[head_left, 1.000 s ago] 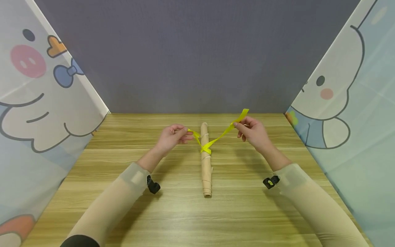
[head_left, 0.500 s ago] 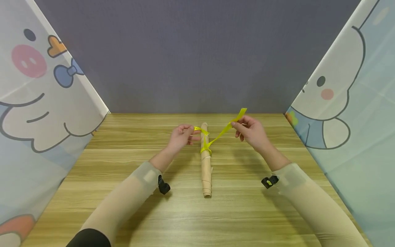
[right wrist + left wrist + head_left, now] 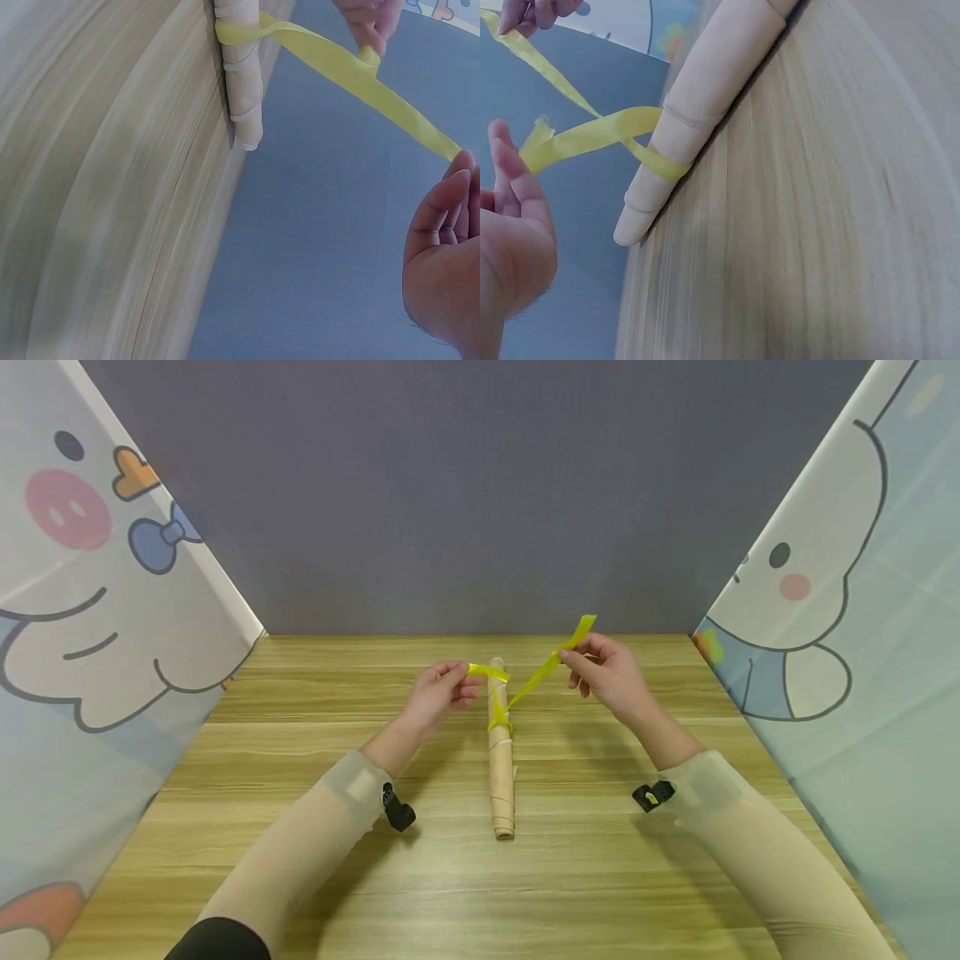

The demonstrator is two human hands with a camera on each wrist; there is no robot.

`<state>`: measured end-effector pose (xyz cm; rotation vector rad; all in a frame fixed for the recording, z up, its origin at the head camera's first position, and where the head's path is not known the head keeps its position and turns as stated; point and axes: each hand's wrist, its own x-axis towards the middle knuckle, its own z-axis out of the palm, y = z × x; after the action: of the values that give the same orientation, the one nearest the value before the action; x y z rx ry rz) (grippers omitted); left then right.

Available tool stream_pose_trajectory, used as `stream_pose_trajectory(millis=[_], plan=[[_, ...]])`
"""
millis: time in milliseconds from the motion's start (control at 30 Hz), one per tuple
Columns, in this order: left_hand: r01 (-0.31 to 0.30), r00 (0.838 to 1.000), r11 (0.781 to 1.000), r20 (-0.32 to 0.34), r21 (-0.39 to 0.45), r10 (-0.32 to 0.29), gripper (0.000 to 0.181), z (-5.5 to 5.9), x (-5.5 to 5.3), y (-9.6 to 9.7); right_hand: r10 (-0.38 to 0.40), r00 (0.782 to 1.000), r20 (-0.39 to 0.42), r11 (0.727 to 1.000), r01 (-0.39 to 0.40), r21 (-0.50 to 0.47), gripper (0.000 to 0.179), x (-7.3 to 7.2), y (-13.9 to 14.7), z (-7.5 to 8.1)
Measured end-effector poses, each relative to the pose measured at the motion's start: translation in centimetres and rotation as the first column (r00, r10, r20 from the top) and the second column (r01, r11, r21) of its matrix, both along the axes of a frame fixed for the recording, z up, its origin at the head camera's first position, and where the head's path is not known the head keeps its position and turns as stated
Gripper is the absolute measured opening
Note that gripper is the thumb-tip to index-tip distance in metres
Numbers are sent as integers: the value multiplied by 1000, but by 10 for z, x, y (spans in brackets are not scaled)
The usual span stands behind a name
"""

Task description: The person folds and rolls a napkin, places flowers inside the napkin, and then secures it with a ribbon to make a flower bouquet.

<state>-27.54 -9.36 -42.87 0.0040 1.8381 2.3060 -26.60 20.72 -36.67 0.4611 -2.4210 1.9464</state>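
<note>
A tan rolled-up sheet [image 3: 502, 785], perhaps paper or leather, lies lengthwise on the table with thin bands around it. A yellow ribbon [image 3: 536, 679] loops around its upper half, and its tails cross above the roll. My left hand [image 3: 435, 697] pinches one tail between thumb and finger, just left of the roll's far end; that tail's loose end extends over the roll. To the right and raised off the table, my right hand [image 3: 611, 681] pinches the other tail, whose end sticks up past the fingers. The left wrist view shows the ribbon [image 3: 577, 139] crossing itself beside the roll [image 3: 712, 67].
The wood-grain table [image 3: 420, 893] runs back to a grey panel [image 3: 480, 502]. Cartoon-printed panels stand at the left [image 3: 120, 652] and right [image 3: 892, 693]. Each wrist wears a small black camera.
My left hand has moved right toward the roll, bringing its ribbon tail over the roll's far end. My right hand has shifted slightly left. The roll stays in place.
</note>
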Motion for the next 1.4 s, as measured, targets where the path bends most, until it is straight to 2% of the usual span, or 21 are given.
stream_pose_trajectory(millis=[67, 133, 267, 400, 500, 567, 733, 800, 867, 933, 1000, 1233, 1400], plan=[[17, 1000, 1000, 3, 20, -17, 28, -1, -1, 1, 2, 1000, -2, 1000, -2, 1, 30, 0, -1, 0], [32, 999, 999, -14, 3, -32, 28, -1, -1, 2, 4, 1000, -2, 1000, -4, 5, 31, 1, -1, 0], [41, 996, 990, -77, -132, -51, 29, -4, -1, 5, 3, 1000, 4, 1000, -3, 9, 29, 2, -2, 1], [38, 981, 955, -169, -295, -91, 27, -10, 1, 6, 3, 1000, 9, 1000, -3, 8, 26, 2, -3, 2], [62, 961, 906, -221, -419, -168, 27, -15, 2, 5, 6, 1000, 6, 1000, -6, 10, 24, 2, -5, 3], [96, 942, 861, -233, -499, -240, 28, -18, 4, 4, 9, 1000, 4, 1000, -9, 9, 23, 2, -6, 3], [185, 888, 726, -203, -663, -412, 53, -21, 7, 4, 12, 1000, -2, 1000, -12, 5, 24, 1, -8, 4], [196, 878, 684, -185, -703, -442, 57, -21, 8, 5, 15, 1000, -5, 1000, -15, 1, 26, 1, -8, 4], [185, 872, 654, -184, -733, -453, 57, -21, 9, 6, 17, 1000, -5, 1000, -17, -5, 27, 0, -9, 4], [170, 872, 643, -191, -747, -451, 52, -22, 9, 8, 19, 1000, -5, 1000, -19, -8, 28, 0, -9, 3], [153, 873, 642, -202, -751, -444, 46, -23, 9, 10, 19, 1000, -7, 1000, -19, -12, 27, -1, -9, 3], [112, 883, 686, -245, -719, -401, 21, -27, 7, 13, 21, 999, -26, 1000, -22, -19, 22, 0, -8, 2], [118, 898, 704, -228, -701, -378, 14, -27, 8, 13, 15, 1000, -22, 1000, -15, 5, 22, 1, -7, 0]])
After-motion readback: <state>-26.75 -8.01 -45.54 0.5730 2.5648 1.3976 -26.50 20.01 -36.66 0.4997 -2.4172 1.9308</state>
